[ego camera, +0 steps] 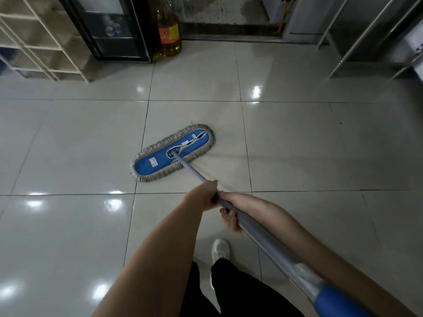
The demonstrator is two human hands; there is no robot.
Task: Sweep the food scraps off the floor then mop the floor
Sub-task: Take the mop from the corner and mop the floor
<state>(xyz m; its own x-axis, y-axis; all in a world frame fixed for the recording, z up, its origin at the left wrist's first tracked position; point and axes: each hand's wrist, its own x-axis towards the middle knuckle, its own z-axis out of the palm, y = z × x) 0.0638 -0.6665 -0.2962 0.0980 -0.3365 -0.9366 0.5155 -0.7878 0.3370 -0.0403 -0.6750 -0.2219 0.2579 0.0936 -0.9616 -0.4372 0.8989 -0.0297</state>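
- Both hands are on the pole. My left grip (207, 196) is wrapped round the grey mop handle (196, 175), and my right grip (231, 217) is clamped on it just behind, fingers curled underneath.
- The mop head (171, 154) lies flat on the floor (68, 145) at about 11 o'clock from my hands, slanted beside a tile joint.
- Pretty sure this is the mopping half. I can't spot any food scraps, just one tiny dark speck (340, 123) out at 2 o'clock. The tiles are glossy, so I can't tell wet from plain shiny.
- Next move, I reckon: push the head toward 12 o'clock, pad flat, passes overlapping, then swing over for that speck.
- Around me: an oil bottle (168, 30) stands on the floor at 12, right beside a dark glass-door cabinet (109, 26). There's a white shelf rack (39, 42) at 10 and steel legs (357, 42) at 2. My white shoe (220, 248) is at 6.
- The bottle and those legs are the awkward bits, since the wide head will need angling to get round them.
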